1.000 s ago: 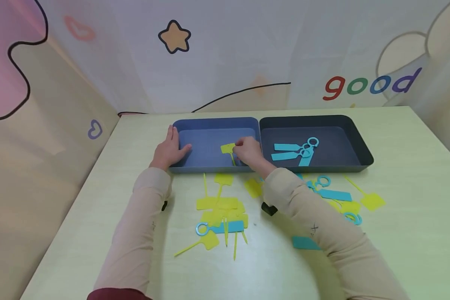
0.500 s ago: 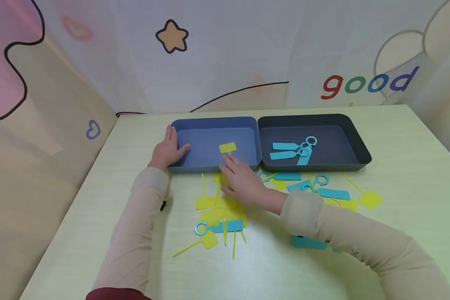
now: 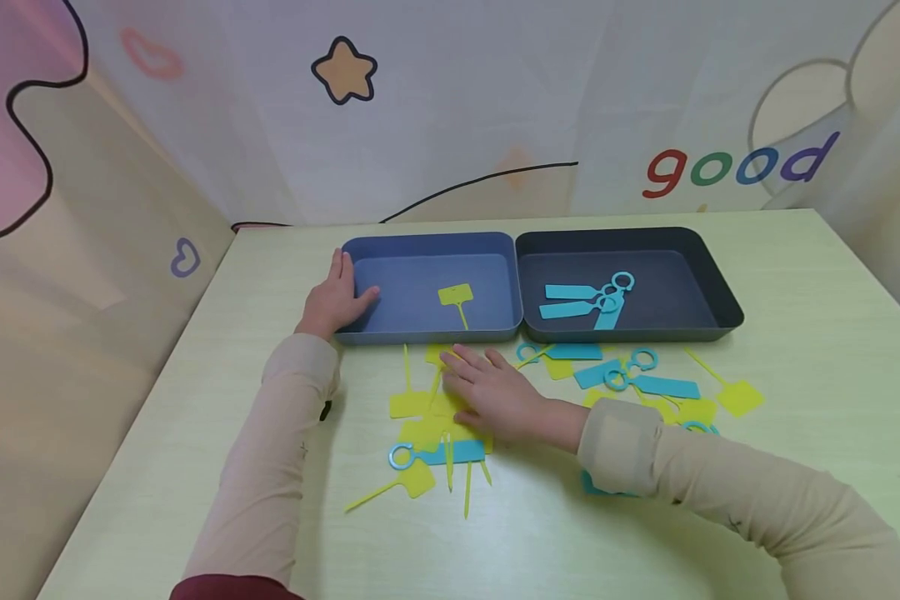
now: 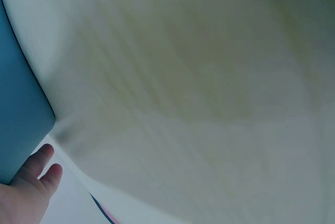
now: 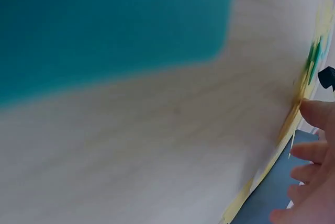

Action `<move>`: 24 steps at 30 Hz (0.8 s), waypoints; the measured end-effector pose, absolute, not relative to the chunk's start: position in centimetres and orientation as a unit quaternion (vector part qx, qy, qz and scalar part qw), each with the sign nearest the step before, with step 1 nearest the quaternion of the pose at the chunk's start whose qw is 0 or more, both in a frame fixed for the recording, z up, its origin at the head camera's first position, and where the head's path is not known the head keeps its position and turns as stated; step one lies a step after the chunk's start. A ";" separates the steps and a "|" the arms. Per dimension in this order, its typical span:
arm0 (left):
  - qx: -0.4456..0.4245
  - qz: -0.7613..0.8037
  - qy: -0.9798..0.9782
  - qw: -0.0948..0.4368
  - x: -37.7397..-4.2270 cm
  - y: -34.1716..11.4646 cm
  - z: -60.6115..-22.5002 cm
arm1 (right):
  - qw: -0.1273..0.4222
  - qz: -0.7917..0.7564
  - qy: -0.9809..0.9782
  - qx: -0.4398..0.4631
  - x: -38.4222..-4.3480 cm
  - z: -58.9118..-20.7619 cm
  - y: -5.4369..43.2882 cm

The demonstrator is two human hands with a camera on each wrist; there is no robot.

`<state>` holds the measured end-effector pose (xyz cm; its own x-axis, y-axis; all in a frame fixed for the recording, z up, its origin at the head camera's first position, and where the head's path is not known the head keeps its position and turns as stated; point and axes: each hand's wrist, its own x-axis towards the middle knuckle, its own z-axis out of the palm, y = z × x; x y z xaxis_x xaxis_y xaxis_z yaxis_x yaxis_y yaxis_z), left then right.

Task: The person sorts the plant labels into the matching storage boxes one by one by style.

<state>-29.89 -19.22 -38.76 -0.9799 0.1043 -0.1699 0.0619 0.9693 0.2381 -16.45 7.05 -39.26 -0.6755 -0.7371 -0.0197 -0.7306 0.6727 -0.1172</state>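
Note:
My left hand [image 3: 335, 297] rests at the left wall of the blue tray [image 3: 397, 292], fingers straight along the outside and thumb over the rim. A yellow T-shaped plant label [image 3: 455, 293] lies inside that tray. My right hand [image 3: 498, 400], fingers loosely extended, is over a heap of yellow plant labels [image 3: 420, 433] in front of the tray and hides part of it. One blue ring-ended tag [image 3: 465, 452] lies across the heap. Several more blue ring-ended tags [image 3: 566, 309] lie in the black tray [image 3: 675, 292]. In the right wrist view, the right fingers [image 5: 309, 152] are near the heap.
Mixed blue tags [image 3: 667, 387] and yellow labels [image 3: 740, 399] are scattered in front of the black tray. The right forearm partly covers another blue tag [image 3: 596, 485]. A printed cloth [image 3: 450, 117] hangs behind the table [image 3: 817, 333].
The right hand has let go of a yellow label inside the blue tray and pulled back over the heap in front. The left hand has stayed at the tray's left wall.

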 end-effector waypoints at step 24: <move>0.043 0.117 0.988 0.089 -29.8 -19.2 -38.7 | 0.101 -0.107 0.940 -0.309 -16.4 -38.2 6.3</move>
<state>-29.82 -19.22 -38.73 -0.9805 0.1067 -0.1650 0.0652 0.9688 0.2389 -16.42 6.35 -38.20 -0.7889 -0.6018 -0.1246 -0.5585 0.7866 -0.2631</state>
